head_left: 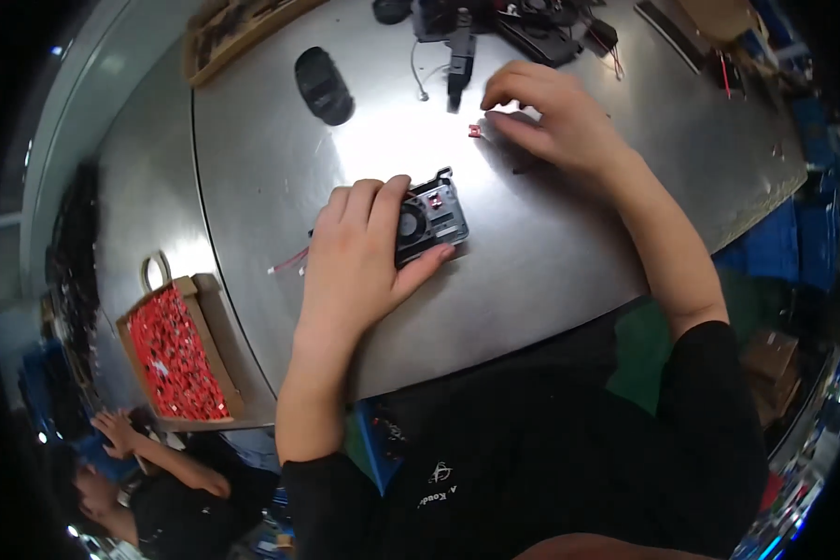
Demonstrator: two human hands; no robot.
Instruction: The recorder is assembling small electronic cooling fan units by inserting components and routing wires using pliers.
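Assembly seems midway: left hand (359,257) grips the fan module (431,222) on the surface (551,271), right hand (555,117) fingertips narrowed toward a small red part (475,131), not yet fitted.

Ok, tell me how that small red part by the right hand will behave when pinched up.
The small red part looks tiny beside the right hand, so probably very light. On the smooth metal table it may skid. It seems blocky, unlikely to roll.

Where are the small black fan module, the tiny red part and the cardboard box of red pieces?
small black fan module (436,217): head view, its grey top face.
tiny red part (476,131): head view, its middle.
cardboard box of red pieces (217,322): head view, its right wall.
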